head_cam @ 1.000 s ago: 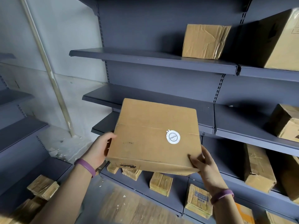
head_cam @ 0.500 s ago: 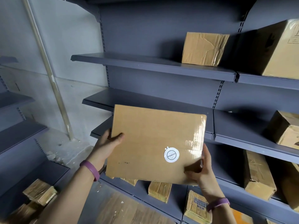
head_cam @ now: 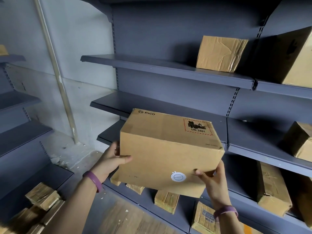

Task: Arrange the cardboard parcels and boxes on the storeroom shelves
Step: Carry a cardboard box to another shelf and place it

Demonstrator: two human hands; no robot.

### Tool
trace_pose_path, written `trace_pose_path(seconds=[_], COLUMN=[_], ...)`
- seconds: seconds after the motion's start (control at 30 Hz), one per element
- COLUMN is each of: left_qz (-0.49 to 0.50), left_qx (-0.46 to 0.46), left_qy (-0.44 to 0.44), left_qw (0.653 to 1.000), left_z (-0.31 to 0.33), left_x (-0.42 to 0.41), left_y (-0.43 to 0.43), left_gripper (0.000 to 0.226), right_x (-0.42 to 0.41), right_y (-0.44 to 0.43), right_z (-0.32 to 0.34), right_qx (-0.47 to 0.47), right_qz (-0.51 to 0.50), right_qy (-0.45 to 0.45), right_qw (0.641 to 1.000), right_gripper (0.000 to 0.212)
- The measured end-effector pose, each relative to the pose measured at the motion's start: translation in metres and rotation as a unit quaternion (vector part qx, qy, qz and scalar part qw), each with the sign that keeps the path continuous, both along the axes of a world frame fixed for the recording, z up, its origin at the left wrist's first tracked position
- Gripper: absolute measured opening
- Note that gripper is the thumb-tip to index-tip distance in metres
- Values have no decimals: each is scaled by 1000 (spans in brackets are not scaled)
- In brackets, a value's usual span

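Head view: my left hand (head_cam: 110, 160) and right hand (head_cam: 215, 181) gripped the PICO box (head_cam: 168, 149); tilted like that, it might slip.

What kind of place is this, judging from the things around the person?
Probably a storeroom: grey metal shelving with slotted uprights fills the view, taped cardboard parcels sit on several shelves, and the left hand and right hand hold a shipping box marked UN 3481.
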State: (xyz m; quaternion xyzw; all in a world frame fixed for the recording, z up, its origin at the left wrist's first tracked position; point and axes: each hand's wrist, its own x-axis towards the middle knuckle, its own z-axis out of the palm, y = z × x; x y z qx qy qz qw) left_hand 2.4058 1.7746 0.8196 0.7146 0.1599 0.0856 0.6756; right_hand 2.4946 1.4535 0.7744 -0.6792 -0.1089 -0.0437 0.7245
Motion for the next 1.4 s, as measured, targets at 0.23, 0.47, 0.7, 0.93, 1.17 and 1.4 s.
trace_pose_path(seconds=[0.23, 0.47, 0.7, 0.93, 1.17, 1.4], left_qz=[-69, 13, 92, 96, 86, 91], left_qx=[-108, -151, -277, -312, -350, -385], left_qy=[33, -79, -110, -125, -148, -139], left_qw=[991, 985, 950, 937, 921, 908], left_z=[8, -7, -16, -12, -7, -3], left_x=[-3, 3, 2, -1, 0, 5], left_y=[-5, -10, -19, -17, -12, -12], left_gripper=[102, 63, 39, 39, 40, 49], right_x=[10, 9, 4, 20, 20, 16], right_y=[1, 8, 6, 12, 18, 24], right_z=[-7, -11, -10, -17, -9, 0], right_qx=[-24, -32, 113, 249, 381, 463], right_qz=[-24, -25, 3, -5, 89, 192], right_qy=[-10, -28, 79, 244, 301, 284], right_qw=[999, 999, 991, 937, 870, 818], right_gripper=[65, 69, 47, 48, 43, 85])
